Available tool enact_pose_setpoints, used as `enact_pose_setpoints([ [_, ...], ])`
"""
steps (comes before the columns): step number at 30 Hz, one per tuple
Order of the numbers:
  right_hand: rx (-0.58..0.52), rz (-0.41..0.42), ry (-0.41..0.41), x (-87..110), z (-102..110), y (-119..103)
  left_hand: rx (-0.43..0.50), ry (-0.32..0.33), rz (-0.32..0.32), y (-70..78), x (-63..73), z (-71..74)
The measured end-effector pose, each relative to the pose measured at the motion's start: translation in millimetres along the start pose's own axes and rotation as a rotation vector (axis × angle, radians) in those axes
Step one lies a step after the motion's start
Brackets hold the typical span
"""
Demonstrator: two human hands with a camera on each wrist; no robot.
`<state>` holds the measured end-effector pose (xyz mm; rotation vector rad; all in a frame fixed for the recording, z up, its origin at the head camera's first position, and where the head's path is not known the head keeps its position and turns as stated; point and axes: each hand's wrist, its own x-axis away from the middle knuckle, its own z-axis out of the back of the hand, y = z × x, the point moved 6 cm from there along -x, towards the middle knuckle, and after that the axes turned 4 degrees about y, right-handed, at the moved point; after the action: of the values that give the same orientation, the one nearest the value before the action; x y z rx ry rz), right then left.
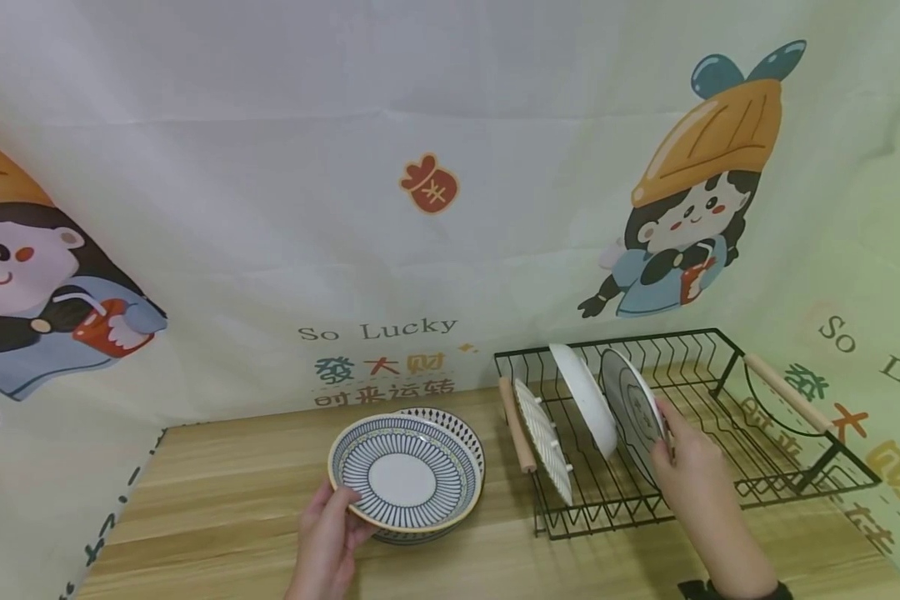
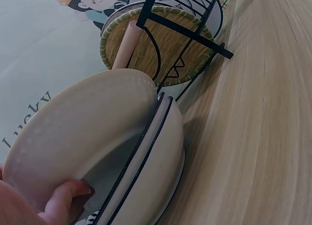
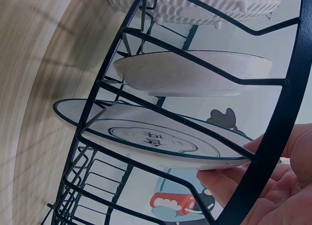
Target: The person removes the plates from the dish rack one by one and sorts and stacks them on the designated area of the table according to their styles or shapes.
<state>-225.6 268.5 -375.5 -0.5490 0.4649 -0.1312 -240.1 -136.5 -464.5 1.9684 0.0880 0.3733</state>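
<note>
My left hand (image 1: 330,533) grips the left rim of a blue-and-white patterned plate (image 1: 405,479), thumb on top. The plate tilts above a small stack of dishes (image 1: 474,429); in the left wrist view its pale underside (image 2: 83,122) stands apart from the dark-rimmed dishes (image 2: 168,137) below. My right hand (image 1: 690,458) pinches the rim of a dark-edged white plate (image 1: 630,408) that stands on edge in the black wire dish rack (image 1: 607,521). The right wrist view shows printed characters in that plate's middle (image 3: 156,137). Left of it, a white bowl (image 1: 587,400) stands in the rack.
A round woven tray (image 1: 543,442) with small knobs leans at the rack's left end, beside a wooden handle (image 1: 517,425). Another wooden handle (image 1: 787,392) is at the right end. The wooden table (image 1: 217,500) meets a printed cloth backdrop (image 1: 270,208) behind.
</note>
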Motion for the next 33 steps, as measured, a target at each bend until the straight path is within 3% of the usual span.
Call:
enact_pose_setpoints([
  [13, 0.005, -0.02, -0.018, -0.7, 0, 0, -0.072, -0.009, 0.015, -2.2, -5.0, 2.2],
  [17, 0.007, -0.012, -0.01, -0.3, 0, 0, -0.177, -0.007, 0.019, 2.8, -7.7, 3.2],
  [21, 0.006, -0.009, -0.008, -0.4, 0, 0, -0.338, 0.003, 0.0, 7.7, -12.2, 8.0],
  [25, 0.008, -0.005, 0.0, -0.6, 0, 0, -0.52, 0.015, -0.082, 13.1, -17.6, 13.9],
  [33, 0.013, -0.004, 0.0, -0.2, 0, 1, -0.703, 0.073, -0.18, 21.6, -22.9, 22.5],
])
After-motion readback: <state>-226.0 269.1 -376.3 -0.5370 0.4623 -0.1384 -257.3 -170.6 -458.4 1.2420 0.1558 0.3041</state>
